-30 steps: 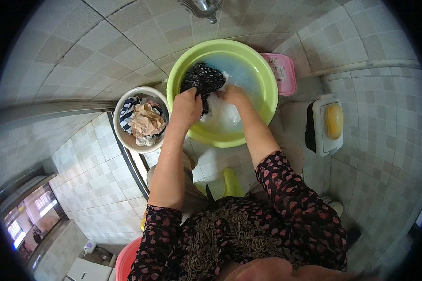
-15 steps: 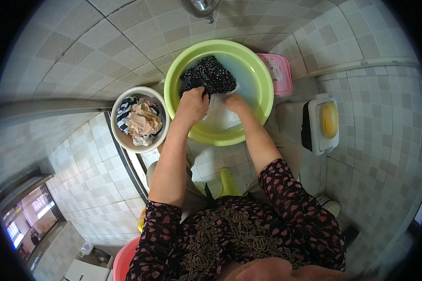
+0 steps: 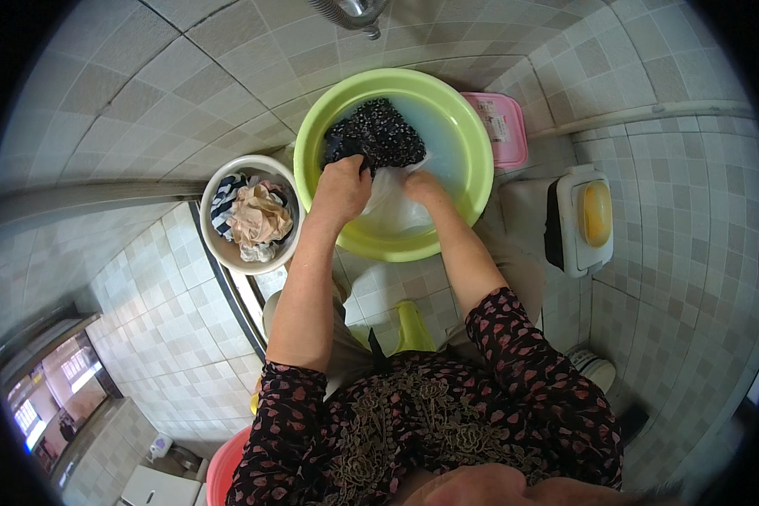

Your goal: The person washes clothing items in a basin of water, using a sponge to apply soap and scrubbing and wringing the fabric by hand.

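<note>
A large lime-green basin (image 3: 485, 169) holds cloudy bluish water. In it lies a bunched black cloth with small white specks (image 3: 385, 131), and a wet white cloth (image 3: 394, 207) spreads below it, partly under water. My left hand (image 3: 346, 187) is closed at the black cloth's near edge, gripping dark fabric between thumb and fingers. To its right, my right hand (image 3: 424, 185) dips to the waterline, its curled fingers closed on the white cloth. The fingertips of the right hand are hidden by cloth and water. Whether the two cloths are joined I cannot tell.
Left of the basin stands a smaller white basin (image 3: 213, 244) of crumpled laundry. A pink plastic box (image 3: 510, 131) lies behind at the right. Nearer is a white bin with a yellow dish (image 3: 596, 213) on top. A red tub (image 3: 221, 468) sits at lower left; a shower hose (image 3: 333, 10) hangs above.
My left hand has shifted slightly left along the black cloth. The right hand stays almost in place at the white cloth, which has moved a little in the water.
</note>
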Demonstrator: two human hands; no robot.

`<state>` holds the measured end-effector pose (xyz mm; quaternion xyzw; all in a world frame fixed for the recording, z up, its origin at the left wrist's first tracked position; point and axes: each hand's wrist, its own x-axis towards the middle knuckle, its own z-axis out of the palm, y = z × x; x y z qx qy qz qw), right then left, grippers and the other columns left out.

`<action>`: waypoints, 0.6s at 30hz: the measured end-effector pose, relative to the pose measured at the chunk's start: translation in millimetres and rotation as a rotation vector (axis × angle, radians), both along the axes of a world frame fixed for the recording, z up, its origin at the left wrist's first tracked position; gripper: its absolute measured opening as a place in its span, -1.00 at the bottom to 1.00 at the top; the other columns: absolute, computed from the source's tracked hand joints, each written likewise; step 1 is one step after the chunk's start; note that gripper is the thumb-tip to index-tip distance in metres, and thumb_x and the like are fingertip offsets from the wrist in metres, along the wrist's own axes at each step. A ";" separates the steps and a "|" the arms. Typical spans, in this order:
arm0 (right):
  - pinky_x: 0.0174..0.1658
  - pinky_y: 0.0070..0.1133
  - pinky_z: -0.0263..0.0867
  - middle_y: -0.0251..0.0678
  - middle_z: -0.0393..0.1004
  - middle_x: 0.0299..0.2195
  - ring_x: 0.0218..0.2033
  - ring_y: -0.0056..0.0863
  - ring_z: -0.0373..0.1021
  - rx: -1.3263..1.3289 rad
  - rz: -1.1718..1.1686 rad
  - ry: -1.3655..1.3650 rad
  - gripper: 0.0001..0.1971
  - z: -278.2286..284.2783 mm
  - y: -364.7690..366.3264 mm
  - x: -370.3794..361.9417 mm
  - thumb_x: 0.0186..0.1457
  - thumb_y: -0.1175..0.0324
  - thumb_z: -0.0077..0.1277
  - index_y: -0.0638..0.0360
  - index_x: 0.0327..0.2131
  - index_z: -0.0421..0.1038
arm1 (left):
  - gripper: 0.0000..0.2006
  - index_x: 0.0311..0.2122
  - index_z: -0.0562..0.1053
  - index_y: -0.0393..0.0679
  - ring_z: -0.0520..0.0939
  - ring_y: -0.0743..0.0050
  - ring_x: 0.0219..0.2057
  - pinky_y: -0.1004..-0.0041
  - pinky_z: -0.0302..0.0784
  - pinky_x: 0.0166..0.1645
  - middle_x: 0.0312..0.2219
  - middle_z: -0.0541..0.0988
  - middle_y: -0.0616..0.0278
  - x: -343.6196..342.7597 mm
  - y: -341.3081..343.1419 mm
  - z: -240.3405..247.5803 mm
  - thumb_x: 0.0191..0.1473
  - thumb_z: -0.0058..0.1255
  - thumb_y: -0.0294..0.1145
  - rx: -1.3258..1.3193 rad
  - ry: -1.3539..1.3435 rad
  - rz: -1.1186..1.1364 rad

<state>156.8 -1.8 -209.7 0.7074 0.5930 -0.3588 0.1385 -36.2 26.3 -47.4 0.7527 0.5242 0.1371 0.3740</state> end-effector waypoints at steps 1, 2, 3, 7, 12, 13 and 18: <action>0.02 -0.34 0.26 -0.16 0.41 -0.07 -0.04 -0.21 0.35 -0.008 -0.011 -0.004 -0.66 6.5 -0.5 -2.2 0.05 0.31 -0.27 0.16 -0.22 0.50 | -0.79 -0.35 0.43 -0.34 0.48 -0.30 -0.33 0.08 0.39 -0.22 -0.47 0.47 -0.29 -0.8 0.0 -1.1 -0.01 -0.09 -0.38 0.002 0.004 0.002; 0.02 -0.34 0.26 -0.16 0.42 -0.07 -0.05 -0.22 0.35 0.001 -0.003 -0.012 -0.66 7.5 -1.4 -0.7 0.05 0.32 -0.27 0.15 -0.22 0.51 | -0.79 -0.35 0.43 -0.34 0.48 -0.30 -0.33 0.08 0.39 -0.22 -0.47 0.47 -0.29 0.2 0.4 -1.2 -0.01 -0.10 -0.38 -0.001 0.000 0.000; 0.02 -0.35 0.26 -0.17 0.42 -0.08 -0.05 -0.23 0.35 0.009 0.006 -0.020 -0.66 8.1 -2.0 0.2 0.05 0.33 -0.27 0.14 -0.23 0.51 | -0.79 -0.35 0.43 -0.34 0.48 -0.30 -0.33 0.07 0.39 -0.22 -0.47 0.47 -0.29 0.8 0.7 -1.5 -0.01 -0.10 -0.38 -0.004 -0.002 -0.002; 0.01 -0.36 0.26 -0.18 0.43 -0.09 -0.04 -0.26 0.35 0.058 0.050 -0.050 -0.66 4.2 -4.0 1.9 0.04 0.34 -0.27 0.12 -0.23 0.52 | -0.79 -0.35 0.43 -0.33 0.48 -0.30 -0.33 0.07 0.40 -0.21 -0.47 0.48 -0.29 0.7 0.8 0.8 -0.01 -0.10 -0.38 0.000 0.000 -0.004; 0.01 -0.35 0.26 -0.15 0.41 -0.08 -0.05 -0.23 0.35 0.049 0.111 -0.058 -0.66 -0.3 -3.1 1.0 0.04 0.33 -0.28 0.15 -0.24 0.51 | -0.80 -0.36 0.43 -0.33 0.48 -0.29 -0.33 0.07 0.40 -0.21 -0.47 0.48 -0.28 -1.2 0.2 2.3 -0.02 -0.09 -0.38 0.008 0.012 -0.003; 0.01 -0.35 0.26 -0.14 0.41 -0.08 -0.05 -0.22 0.35 0.047 0.127 -0.063 -0.66 -1.7 -2.9 1.3 0.04 0.33 -0.28 0.16 -0.24 0.51 | -0.80 -0.37 0.43 -0.33 0.49 -0.29 -0.33 0.07 0.40 -0.22 -0.48 0.48 -0.28 -1.8 0.4 2.0 -0.02 -0.09 -0.38 0.014 0.012 -0.004; 0.01 -0.32 0.25 -0.05 0.43 -0.13 -0.08 -0.16 0.36 0.067 0.009 -0.015 -0.62 3.3 -7.0 1.2 0.11 0.23 -0.31 0.21 -0.24 0.50 | -0.82 -0.43 0.43 -0.31 0.50 -0.25 -0.36 0.06 0.41 -0.24 -0.50 0.49 -0.24 -0.1 1.0 1.4 0.00 -0.07 -0.38 0.045 -0.018 0.024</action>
